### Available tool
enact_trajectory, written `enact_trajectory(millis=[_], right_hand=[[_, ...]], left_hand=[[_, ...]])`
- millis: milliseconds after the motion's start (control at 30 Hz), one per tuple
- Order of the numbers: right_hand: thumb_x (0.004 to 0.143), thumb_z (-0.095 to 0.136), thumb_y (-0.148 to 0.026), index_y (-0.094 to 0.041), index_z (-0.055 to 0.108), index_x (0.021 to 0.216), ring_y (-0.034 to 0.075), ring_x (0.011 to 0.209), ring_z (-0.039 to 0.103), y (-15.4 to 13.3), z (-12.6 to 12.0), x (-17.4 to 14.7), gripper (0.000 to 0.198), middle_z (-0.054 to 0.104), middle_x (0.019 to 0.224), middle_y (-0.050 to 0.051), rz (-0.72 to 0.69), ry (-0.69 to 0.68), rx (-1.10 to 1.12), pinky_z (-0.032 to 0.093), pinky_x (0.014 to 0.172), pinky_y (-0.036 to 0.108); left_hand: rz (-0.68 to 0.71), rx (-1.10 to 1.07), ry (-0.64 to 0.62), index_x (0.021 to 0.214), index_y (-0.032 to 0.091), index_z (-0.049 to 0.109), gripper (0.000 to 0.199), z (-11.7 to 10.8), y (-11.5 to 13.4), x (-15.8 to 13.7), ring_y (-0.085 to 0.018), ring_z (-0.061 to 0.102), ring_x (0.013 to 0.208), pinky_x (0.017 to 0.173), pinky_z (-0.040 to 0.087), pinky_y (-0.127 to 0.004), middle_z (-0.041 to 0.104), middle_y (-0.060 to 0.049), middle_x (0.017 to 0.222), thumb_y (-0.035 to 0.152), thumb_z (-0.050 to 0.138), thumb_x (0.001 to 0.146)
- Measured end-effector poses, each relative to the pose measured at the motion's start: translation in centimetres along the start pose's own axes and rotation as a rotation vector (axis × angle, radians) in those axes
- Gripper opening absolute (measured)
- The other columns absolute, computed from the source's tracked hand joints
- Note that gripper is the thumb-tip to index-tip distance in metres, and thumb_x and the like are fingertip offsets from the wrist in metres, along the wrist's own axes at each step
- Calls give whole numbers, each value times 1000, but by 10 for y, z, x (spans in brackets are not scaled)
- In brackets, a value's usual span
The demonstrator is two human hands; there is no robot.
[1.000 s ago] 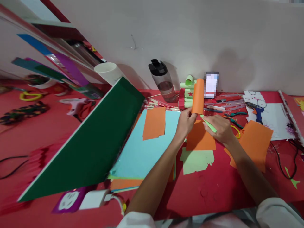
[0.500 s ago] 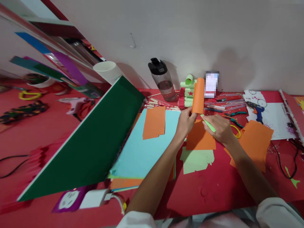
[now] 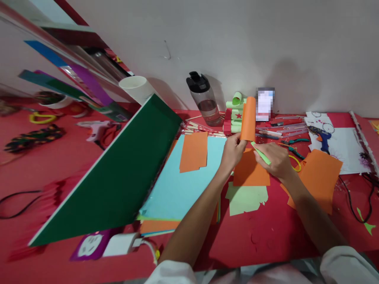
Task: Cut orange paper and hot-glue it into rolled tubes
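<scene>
Left fingers (image 3: pixel 242 145) grip the near end of the far-pointing orange roll (image 3: pixel 248 118); right fingers (image 3: pixel 261 146) hold a green strip (image 3: pixel 262 155).

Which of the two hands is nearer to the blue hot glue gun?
Right. The right hand, holding a slim green item, is to the left of the blue hot glue gun. The left hand, holding an orange paper roll, is farther left.

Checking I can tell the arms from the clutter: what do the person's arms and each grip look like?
The left grip and right grip are ungloved human hands. The forearms are bare, with no watch, bracelet or marking visible. The left sleeve and right sleeve look pale and whitish.
</scene>
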State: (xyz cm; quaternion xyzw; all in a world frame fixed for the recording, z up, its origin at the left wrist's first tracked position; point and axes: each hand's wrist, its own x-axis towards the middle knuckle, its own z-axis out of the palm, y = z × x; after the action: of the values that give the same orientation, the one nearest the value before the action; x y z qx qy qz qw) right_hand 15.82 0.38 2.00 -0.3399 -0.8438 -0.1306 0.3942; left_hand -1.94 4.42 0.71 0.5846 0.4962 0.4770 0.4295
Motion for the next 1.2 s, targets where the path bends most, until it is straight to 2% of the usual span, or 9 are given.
enact_trajectory(millis=[200,500,833,1200], right_hand=[[97,64,-15,-18,67,122,21,87,76,0,3,-3,26,81,99,6,11,-57,-50,57,81,33],[97,63,-15,-20,68,124,21,88,76,-1,3,-3,27,81,99,6,43,-61,-31,57,82,33],[96,62,-19,-21,69,108,18,66,67,-6,-4,3,15,76,78,2,32,-6,-5,53,67,32],[96,62,-18,-21,69,113,19,74,72,-5,-1,1,19,79,86,4,66,-42,-15,54,71,33]], left_hand=[[7,3,7,67,20,47,17,0,2,0,-11,32,56,53,24,-26,38,5,60,29,51,81],[8,-17,17,66,21,45,16,1,2,0,-11,30,56,53,23,-26,36,5,59,27,51,79],[3,-7,4,67,21,45,18,0,4,-1,-11,33,56,53,25,-26,39,5,60,29,50,82],[1,-27,2,66,21,45,15,1,4,-1,-11,31,55,51,24,-27,37,5,59,27,50,79]])
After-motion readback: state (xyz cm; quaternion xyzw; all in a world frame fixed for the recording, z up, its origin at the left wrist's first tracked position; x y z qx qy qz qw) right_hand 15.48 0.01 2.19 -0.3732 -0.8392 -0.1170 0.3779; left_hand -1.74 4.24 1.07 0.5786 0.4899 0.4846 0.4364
